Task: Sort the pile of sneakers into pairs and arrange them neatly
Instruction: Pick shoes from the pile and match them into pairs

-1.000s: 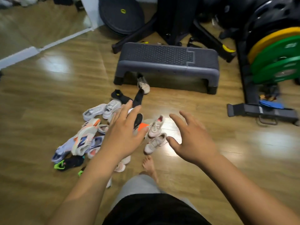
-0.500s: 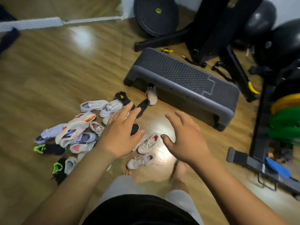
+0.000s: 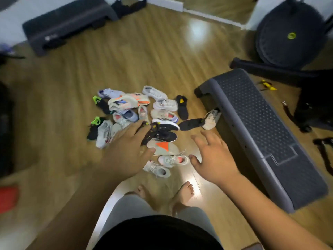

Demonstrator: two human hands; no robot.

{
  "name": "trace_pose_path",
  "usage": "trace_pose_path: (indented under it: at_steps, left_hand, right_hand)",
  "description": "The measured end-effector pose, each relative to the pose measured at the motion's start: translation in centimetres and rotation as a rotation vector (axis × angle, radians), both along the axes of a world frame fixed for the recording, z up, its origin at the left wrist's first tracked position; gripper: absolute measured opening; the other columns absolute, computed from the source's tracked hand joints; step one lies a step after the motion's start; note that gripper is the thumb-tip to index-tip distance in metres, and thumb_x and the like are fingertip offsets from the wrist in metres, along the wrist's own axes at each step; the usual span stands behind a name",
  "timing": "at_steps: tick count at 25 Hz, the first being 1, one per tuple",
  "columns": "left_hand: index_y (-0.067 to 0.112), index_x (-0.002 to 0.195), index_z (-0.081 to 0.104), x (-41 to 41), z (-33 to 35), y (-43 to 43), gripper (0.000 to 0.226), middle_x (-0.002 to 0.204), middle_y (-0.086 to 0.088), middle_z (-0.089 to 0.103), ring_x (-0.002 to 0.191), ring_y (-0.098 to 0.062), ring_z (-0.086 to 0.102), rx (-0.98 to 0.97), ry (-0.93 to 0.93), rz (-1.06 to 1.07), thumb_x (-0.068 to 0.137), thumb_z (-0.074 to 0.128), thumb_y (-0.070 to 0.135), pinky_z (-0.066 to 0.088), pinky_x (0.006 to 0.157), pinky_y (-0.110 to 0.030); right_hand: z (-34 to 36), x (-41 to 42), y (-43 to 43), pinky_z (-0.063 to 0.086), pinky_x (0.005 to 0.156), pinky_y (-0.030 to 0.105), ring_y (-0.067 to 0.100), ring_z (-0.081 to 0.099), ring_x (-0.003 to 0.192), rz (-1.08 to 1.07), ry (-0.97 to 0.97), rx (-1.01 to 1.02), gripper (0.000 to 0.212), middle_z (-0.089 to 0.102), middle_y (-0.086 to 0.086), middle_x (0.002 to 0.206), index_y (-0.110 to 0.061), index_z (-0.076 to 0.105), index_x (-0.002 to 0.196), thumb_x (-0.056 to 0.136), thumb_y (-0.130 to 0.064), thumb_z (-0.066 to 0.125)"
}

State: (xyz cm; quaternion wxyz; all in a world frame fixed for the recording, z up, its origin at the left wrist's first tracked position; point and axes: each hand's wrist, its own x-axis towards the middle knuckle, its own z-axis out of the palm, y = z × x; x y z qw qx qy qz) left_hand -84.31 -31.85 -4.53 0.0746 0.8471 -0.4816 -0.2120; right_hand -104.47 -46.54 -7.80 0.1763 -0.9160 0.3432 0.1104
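1. The wooden floor (image 3: 126,60) filled most of the view and carried everything else.
2. A grey step platform (image 3: 261,127) with a dotted top lay on the right, running away at a slant.
3. A round black disc (image 3: 288,33) with a yellow centre leaned at the far right, behind that platform.
4. A second dark step platform (image 3: 66,24) sat at the far left, blurred.
5. The pile of sneakers (image 3: 126,103) lay on the floor in the middle, just left of the grey step platform, unsorted, with shoes overlapping and pointing every way.
6. The left hand (image 3: 129,150) was held over the near edge of the pile, fingers straight and spread, gripping nothing; I could not tell whether it touched a shoe.
7. The right hand (image 3: 214,157) was held out between the pile and the grey step platform, fingers spread and relaxed, holding nothing.
8. Two bare feet (image 3: 185,192) stood on the floor just nearer than the pile.
9. Two white sneakers with pink insides (image 3: 173,159) lay side by side nearest the feet.
10. A white sneaker (image 3: 211,118) lay with its far end at the grey step platform's edge, touching a black sneaker (image 3: 191,124) on its left.
11. Two black sneakers with neon green heel tabs (image 3: 98,101) lay on the pile's left side, apart from each other.
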Motion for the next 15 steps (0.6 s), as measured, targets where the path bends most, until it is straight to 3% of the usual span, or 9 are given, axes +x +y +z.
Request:
trace_pose_path:
  at_steps: [3,6,15]
  left_hand:
    - [0.025,0.148,0.032,-2.5,0.0,3.4,0.078,0.158,-0.002,0.024,0.145,-0.023,0.024,0.03,0.033,0.107,0.08,0.035,0.064,0.024,0.117,-0.042]
    - [0.023,0.15,0.03,-5.1,0.2,6.6,0.07,0.159,-0.002,0.021,0.147,-0.02,0.019,-0.01,0.033,0.217,0.088,0.045,0.053,0.021,0.118,-0.036]
    - [0.027,0.15,0.027,-16.3,-2.0,19.5,0.065,0.16,-0.003,0.017,0.144,-0.023,0.025,0.013,0.104,0.489,0.092,0.054,0.042,0.023,0.116,-0.037]
  right_hand:
    - [-0.6,-0.2,0.6,0.026,0.112,0.039,0.027,0.024,0.143,0.089,0.011,0.008,0.056,0.028,0.006,0.154,-0.028,0.04,0.143,0.091,-0.046,0.053]
    - [-0.9,-0.3,2.4,0.027,0.111,0.038,0.027,0.024,0.142,0.199,0.022,-0.003,0.053,0.03,0.007,0.152,-0.027,0.043,0.141,0.092,-0.044,0.052]
    - [-2.4,-7.5,11.7,0.029,0.109,0.039,0.027,0.028,0.141,0.353,0.092,0.016,0.055,0.033,0.006,0.152,-0.028,0.037,0.143,0.092,-0.041,0.052]
